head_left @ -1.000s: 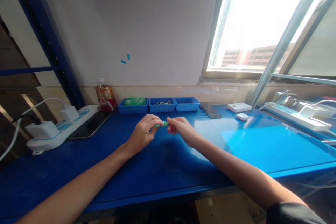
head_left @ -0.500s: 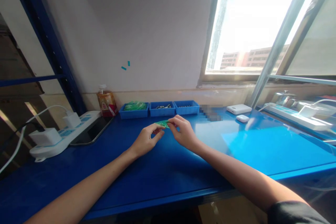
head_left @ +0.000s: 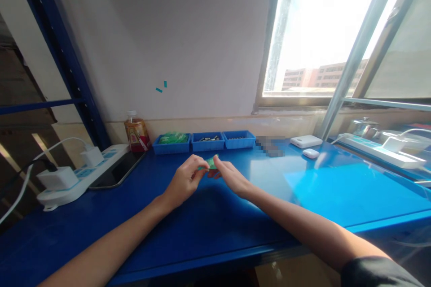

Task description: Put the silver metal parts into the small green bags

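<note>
The fingers of both hands are clamped on one small green piece, held just above the counter (head_left: 208, 233) near the middle of the frame. I count two hands, left (head_left: 183, 181) and right (head_left: 234, 178), and three blue trays side by side behind them: the left tray (head_left: 173, 148) holds a heap of green packets (head_left: 173, 137), the middle tray (head_left: 208, 145) small metal-looking parts, the right tray (head_left: 240, 143) tiny ones I can't make out.

Both forearms reach up from the lower corners of the frame. The left hand pinches the green piece (head_left: 212, 162) at its left end, thumb against fingertips; the right hand has its thumb over the other end, fingers curled beneath. Between them they cover much of it, so its full shape is hidden.

At the left of the frame stand a power strip (head_left: 109, 154) with two white plugs, a dark phone (head_left: 117, 172) lying alongside, and one bottle (head_left: 137, 134). To the right lie a white box (head_left: 305, 141) and a smaller white case (head_left: 311, 154), then a second power strip (head_left: 380, 150). A blurred patch masks whatever sits beside the right tray.
</note>
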`<state>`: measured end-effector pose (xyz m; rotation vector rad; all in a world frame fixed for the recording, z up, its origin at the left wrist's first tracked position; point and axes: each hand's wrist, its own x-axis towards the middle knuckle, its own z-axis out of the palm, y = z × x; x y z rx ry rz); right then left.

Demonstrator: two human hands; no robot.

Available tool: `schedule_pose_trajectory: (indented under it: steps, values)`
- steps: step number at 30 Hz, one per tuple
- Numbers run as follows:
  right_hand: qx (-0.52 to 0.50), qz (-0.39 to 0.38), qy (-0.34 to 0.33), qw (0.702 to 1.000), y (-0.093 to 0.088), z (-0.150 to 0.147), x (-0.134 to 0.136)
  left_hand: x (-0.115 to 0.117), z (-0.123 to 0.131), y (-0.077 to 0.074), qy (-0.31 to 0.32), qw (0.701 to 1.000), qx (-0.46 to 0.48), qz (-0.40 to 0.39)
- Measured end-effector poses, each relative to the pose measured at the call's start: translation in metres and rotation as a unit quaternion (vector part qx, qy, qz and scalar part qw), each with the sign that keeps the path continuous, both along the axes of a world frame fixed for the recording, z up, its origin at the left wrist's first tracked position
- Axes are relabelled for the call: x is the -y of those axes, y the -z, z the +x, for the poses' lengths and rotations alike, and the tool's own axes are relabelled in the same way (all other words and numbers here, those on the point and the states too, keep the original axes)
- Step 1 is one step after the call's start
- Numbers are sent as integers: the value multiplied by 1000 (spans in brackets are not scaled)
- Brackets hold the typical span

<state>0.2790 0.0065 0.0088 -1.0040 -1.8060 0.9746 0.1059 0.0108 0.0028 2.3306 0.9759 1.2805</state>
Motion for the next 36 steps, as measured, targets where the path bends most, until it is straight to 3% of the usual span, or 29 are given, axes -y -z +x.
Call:
schedule_pose_trajectory:
  steps: [2, 3, 5, 7, 9, 12, 14, 16, 19, 22, 23, 25, 27, 29, 32, 36]
  values:
    - [-71, -51, 7, 996, 1, -1, -3, 4, 1, -2, 27, 998, -50, 29]
    - [-68, -33, 26, 997, 1, 0, -4, 4, 2, -3, 30, 997, -60, 23]
    - [9, 66, 70, 995, 3, 2, -6, 3, 3, -3, 23, 998, -55, -28]
    - [112, 180, 80, 974, 3, 6, -6, 0, 3, -2, 19, 992, -7, -125]
    - [190, 255, 67, 946, 4, 9, -5, -6, 2, -1, 16, 967, 76, -242]
    - [283, 310, 70, 905, 3, 11, -2, -12, -2, -1, 14, 904, 190, -382]
    - [337, 336, 77, 876, 2, 12, 0, -14, -5, -2, 13, 875, 229, -426]
    - [366, 353, 79, 857, 1, 11, 1, -14, -6, -4, 4, 867, 242, -436]
    - [374, 376, 87, 843, 0, 10, 2, -14, -6, -11, -6, 882, 232, -410]
    - [364, 387, 87, 842, -1, 9, 4, -25, -16, -24, -32, 924, 198, -325]
    - [359, 382, 83, 847, -1, 8, 5, -32, -23, -31, -65, 943, 181, -272]
    - [350, 359, 66, 863, -2, 8, 7, -50, -43, -43, -187, 972, 98, -103]
    - [344, 333, 48, 876, -1, 7, 9, -73, -66, -52, -286, 957, 41, -1]
    - [342, 315, 33, 885, 0, 6, 10, -95, -89, -54, -333, 942, 33, 29]
    - [344, 294, 17, 891, 2, 4, 10, -117, -113, -44, -337, 940, 35, 34]
    - [354, 272, -2, 895, 5, 0, 10, -125, -127, -30, -326, 944, -3, 45]
